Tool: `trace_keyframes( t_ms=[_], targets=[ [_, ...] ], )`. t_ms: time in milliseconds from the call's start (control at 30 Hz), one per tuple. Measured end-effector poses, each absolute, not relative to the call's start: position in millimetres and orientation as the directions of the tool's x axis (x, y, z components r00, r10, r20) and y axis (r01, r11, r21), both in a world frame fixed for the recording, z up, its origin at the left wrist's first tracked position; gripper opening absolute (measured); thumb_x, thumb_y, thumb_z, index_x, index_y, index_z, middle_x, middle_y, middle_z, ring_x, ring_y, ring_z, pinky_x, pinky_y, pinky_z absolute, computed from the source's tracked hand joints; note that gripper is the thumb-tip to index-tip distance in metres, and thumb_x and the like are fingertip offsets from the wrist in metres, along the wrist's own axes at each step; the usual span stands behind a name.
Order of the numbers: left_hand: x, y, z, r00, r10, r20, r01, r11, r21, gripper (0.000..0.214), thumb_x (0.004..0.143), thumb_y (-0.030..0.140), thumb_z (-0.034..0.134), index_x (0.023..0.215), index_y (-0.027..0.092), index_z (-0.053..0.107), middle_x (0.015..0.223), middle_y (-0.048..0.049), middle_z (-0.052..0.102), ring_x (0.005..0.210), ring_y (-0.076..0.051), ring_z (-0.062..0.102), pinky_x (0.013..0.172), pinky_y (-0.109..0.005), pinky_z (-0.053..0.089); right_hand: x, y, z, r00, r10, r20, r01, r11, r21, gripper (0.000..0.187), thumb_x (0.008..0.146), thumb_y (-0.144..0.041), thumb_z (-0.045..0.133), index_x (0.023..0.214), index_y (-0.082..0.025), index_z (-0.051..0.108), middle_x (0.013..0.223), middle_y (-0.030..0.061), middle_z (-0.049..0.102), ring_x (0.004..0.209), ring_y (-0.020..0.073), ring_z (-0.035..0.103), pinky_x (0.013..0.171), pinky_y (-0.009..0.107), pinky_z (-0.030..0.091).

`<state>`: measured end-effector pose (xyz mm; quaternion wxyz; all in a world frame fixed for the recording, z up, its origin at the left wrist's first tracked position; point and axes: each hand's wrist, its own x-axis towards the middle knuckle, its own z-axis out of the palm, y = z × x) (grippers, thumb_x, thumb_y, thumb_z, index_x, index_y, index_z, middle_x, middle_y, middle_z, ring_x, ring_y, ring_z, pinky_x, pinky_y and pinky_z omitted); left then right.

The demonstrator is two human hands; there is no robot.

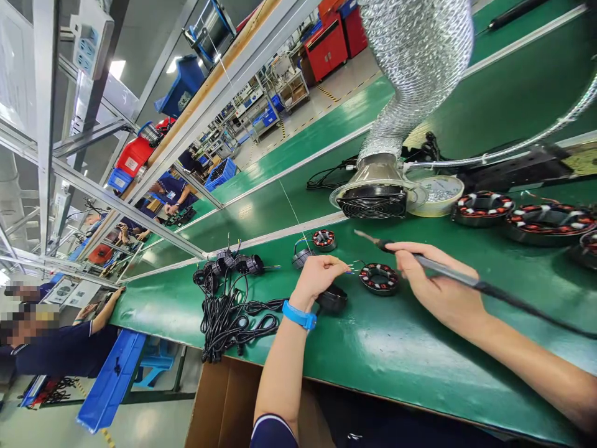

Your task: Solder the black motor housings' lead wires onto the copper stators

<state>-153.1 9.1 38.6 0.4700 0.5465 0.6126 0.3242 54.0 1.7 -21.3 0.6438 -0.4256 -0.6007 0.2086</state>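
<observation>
My right hand [436, 283] grips a soldering iron [373, 241] like a pen, its tip pointing left above the green bench. My left hand [319, 277] is closed in a pinch on thin coloured wires [349, 269] that lead to a round wound stator [379, 278] lying between my two hands. A blue strap [299, 315] circles my left wrist. A black round part [332, 298] sits just under my left hand.
A fume fan [373, 199] with a silver flexible duct [410, 68] stands behind. More stators [550, 221] lie at the right, one [323, 239] behind my left hand. Black cabled parts [228, 298] pile at the left. A cardboard box [224, 404] sits below the bench edge. Other people [56, 348] work at left.
</observation>
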Motion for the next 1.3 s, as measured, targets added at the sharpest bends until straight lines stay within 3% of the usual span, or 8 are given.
trace_keyframes(
  t_ms=[233,667,933,1300],
  targets=[
    [-147.5,16.3,36.5,0.058,0.966,-0.253,0.468,0.197,0.861,0.023,0.081,0.034,0.079,0.075,0.012,0.079,0.077,-0.0069,0.074,0.081,-0.019,0.065,0.082,-0.032,0.053,61.5,-2.4,-23.6,0.187,0.782,0.594,0.225,0.555,-0.801,0.036,0.103,-0.042,0.056,0.081,-0.022,0.076,0.061,0.0014,0.067,0.052,0.0159,0.063,0.063,0.029,0.057],
    [-147.5,14.5,37.2,0.023,0.965,-0.261,0.384,0.232,0.894,0.02,0.079,0.031,0.077,0.077,0.012,0.078,0.067,-0.0025,0.066,0.073,-0.015,0.057,0.074,-0.029,0.046,56.6,-2.7,-24.1,0.142,0.814,0.563,0.253,0.52,-0.816,0.042,0.1,-0.052,0.056,0.077,-0.024,0.077,0.074,0.0057,0.077,0.062,0.0197,0.07,0.063,0.031,0.058],
    [-147.6,12.6,37.7,0.033,0.97,-0.241,0.372,0.212,0.904,0.017,0.079,0.027,0.073,0.076,0.011,0.077,0.058,0.0037,0.053,0.061,-0.01,0.039,0.064,-0.027,0.03,55.2,-3.7,-25.1,0.148,0.847,0.511,0.179,0.485,-0.856,0.041,0.102,-0.051,0.057,0.079,-0.022,0.075,0.061,0.0027,0.066,0.053,0.0167,0.06,0.059,0.031,0.055],
    [-147.2,13.4,39.0,-0.007,0.967,-0.254,0.423,0.233,0.876,0.031,0.077,0.041,0.082,0.079,0.01,0.08,0.063,-0.0002,0.06,0.064,-0.011,0.044,0.065,-0.027,0.033,58.3,-4.9,-21.2,0.225,0.845,0.484,0.143,0.463,-0.875,0.045,0.102,-0.057,0.056,0.08,-0.022,0.074,0.055,0.0013,0.059,0.052,0.0172,0.058,0.058,0.032,0.053]
  ],
)
